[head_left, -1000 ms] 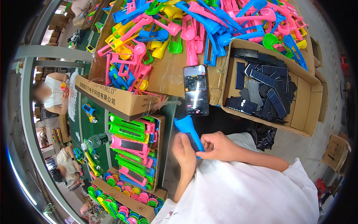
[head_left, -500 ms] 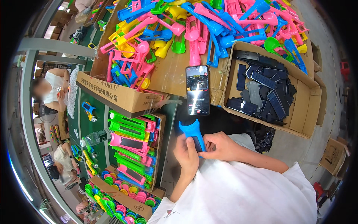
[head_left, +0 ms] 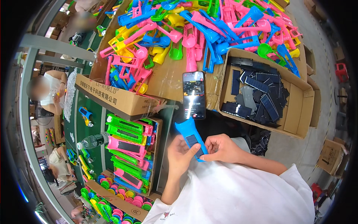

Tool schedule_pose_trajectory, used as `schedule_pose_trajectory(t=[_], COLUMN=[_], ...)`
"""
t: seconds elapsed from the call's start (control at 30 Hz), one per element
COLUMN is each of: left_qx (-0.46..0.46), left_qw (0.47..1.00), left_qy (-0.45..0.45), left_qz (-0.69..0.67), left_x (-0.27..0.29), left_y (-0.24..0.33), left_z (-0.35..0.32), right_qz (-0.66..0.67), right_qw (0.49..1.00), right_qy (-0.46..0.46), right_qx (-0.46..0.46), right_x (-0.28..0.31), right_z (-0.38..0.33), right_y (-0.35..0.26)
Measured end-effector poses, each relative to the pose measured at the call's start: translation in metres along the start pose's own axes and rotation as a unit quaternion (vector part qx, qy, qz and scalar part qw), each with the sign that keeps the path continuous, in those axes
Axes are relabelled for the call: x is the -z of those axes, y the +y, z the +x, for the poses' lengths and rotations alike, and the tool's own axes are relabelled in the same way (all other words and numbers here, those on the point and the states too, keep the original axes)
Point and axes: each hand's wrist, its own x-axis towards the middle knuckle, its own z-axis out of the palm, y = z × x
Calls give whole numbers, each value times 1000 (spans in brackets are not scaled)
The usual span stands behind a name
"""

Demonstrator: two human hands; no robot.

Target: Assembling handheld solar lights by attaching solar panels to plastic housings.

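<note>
My left hand (head_left: 180,154) cradles a blue plastic toy shell (head_left: 189,137) from below, close to my chest. A dark rectangular panel sits in the shell's face. My right hand (head_left: 220,148) pinches the shell's near end, with its fingertips on the dark panel. Just beyond the shell, a smartphone (head_left: 194,94) with a lit screen lies on the cardboard table top. To the right of the phone stands an open cardboard box (head_left: 298,108) holding several dark rectangular panels (head_left: 257,98).
A heap of pink, blue, yellow and green plastic shells (head_left: 194,30) covers the far table. At left, a cardboard box (head_left: 123,102) and a tray of finished green and pink pieces (head_left: 128,149). A water bottle (head_left: 93,141) lies on the green belt. Other people sit at far left.
The blue shell has tipped from upright to lying flat in my left palm, with the dark panel now showing on its face. My right hand has shifted onto its near end.
</note>
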Motion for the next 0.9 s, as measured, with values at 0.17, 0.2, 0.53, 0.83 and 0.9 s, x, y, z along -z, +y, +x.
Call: schedule_pose_trajectory(t=[0.17,0.2,0.53,0.83,0.9], left_qx=[-24,-40,-210,-79,-47], left_qw=[999,997,719,636,657], left_qy=[45,58,603,630,621], left_qz=[16,41,275,439,425], left_x=[-4,-1,107,199,193], left_y=[9,13,65,21,26], left_z=[-10,-15,-89,-106,-113], right_qz=[-49,-62,-205,-265,-324], right_qw=[997,994,966,905,855], right_qy=[-1,11,22,170,314], right_qx=[61,85,154,285,256], right_x=[-3,-5,2,39,65], right_z=[5,6,3,-15,-16], right_y=[0,-6,-53,-87,-95])
